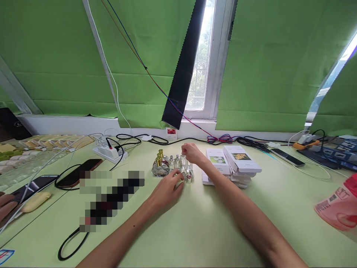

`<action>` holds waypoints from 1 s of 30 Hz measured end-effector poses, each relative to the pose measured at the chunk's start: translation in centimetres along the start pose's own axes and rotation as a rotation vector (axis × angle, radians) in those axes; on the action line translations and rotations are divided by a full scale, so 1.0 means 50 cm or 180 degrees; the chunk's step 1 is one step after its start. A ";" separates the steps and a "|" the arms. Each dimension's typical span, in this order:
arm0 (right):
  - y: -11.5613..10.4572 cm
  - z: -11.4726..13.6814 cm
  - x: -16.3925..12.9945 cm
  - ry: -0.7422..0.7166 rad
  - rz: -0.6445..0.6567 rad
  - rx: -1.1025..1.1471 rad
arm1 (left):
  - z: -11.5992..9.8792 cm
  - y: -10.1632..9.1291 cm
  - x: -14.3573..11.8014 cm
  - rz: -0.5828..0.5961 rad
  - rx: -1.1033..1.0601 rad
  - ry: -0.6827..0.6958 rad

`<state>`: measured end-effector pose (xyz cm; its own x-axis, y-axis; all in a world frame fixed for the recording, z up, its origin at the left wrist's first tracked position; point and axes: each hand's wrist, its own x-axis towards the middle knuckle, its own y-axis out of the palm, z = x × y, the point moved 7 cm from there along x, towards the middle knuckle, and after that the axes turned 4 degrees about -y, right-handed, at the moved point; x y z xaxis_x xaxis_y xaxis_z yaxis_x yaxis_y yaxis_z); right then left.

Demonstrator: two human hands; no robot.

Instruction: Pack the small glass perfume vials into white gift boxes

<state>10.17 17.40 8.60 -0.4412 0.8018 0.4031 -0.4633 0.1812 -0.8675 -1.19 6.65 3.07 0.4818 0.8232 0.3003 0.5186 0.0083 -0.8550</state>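
A cluster of small glass perfume bottles (174, 163) stands in the middle of the pale green table (195, 223); two at its left have gold caps (159, 159). My right hand (192, 153) pinches the top of one clear bottle at the right of the cluster. My left hand (167, 189) rests on the table just in front of the bottles, its fingertips at a small bottle or cap lying there; I cannot make out whether it grips it.
A stack of white boxes (233, 163) lies right of the bottles. A power strip (110, 152), cables and phones (79, 172) sit at left, another phone (287, 157) at right. A pink package (338, 206) is at the right edge. Another person's hand (6, 209) shows far left.
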 end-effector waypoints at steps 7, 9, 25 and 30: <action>-0.007 0.001 -0.004 0.0157 -0.0006 -0.0006 | -0.003 -0.004 0.000 -0.0011 -0.0035 0.0009; -0.008 0.002 -0.005 0.0175 0.0000 0.0002 | -0.002 -0.005 -0.001 -0.0017 -0.0023 0.0007; -0.029 -0.007 -0.006 0.0235 -0.0075 0.0056 | 0.006 -0.002 -0.001 -0.0013 0.0009 0.0018; -0.036 -0.005 -0.007 0.0248 -0.0033 0.0005 | 0.006 -0.005 -0.001 -0.0051 0.0016 0.0045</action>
<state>11.33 16.94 9.95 -0.3751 0.8418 0.3881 -0.4687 0.1890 -0.8629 -1.55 6.78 3.17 0.4832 0.8149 0.3199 0.5229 0.0244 -0.8520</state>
